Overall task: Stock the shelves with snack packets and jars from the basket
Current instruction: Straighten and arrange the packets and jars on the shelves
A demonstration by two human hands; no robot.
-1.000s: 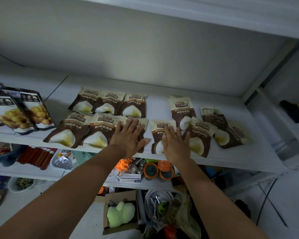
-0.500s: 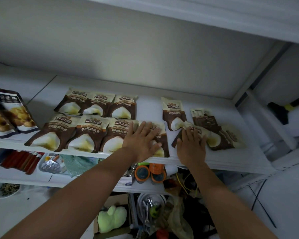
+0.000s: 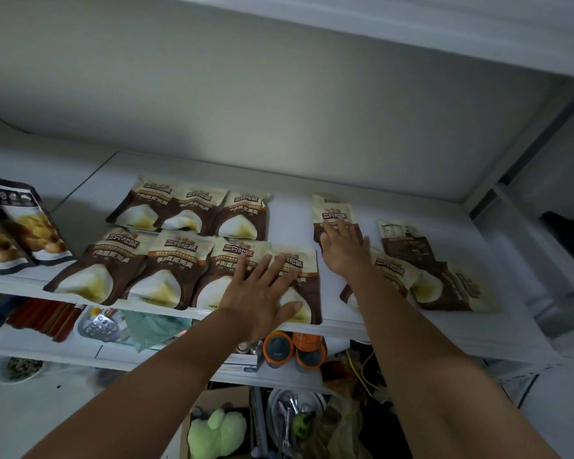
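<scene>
Brown-and-cream snack packets lie flat on the white shelf (image 3: 312, 180). Three sit in a back row (image 3: 186, 210) and several in a front row (image 3: 166, 266). My left hand (image 3: 262, 296) presses flat, fingers spread, on the rightmost front-row packet (image 3: 307, 289). My right hand (image 3: 343, 250) reaches further back, fingers straight, and rests on a lone packet (image 3: 333, 212) lying lengthwise. To its right lies a loose overlapping pile of packets (image 3: 424, 279), one with its printed back up. No basket or jar for stocking is in view.
Dark packets with yellow snacks (image 3: 17, 233) lean at the shelf's left end. The lower shelf holds red sticks (image 3: 43, 318), a blister pack (image 3: 101, 326), a green cloth (image 3: 153, 329) and orange-lidded jars (image 3: 294, 349). Below are a box with a green plush (image 3: 216, 432) and a bowl of utensils.
My left hand slid right from the third front packet onto the fourth. My right hand left the front edge, passed the pile and reached back onto the lone packet. The camera view drifted right.
</scene>
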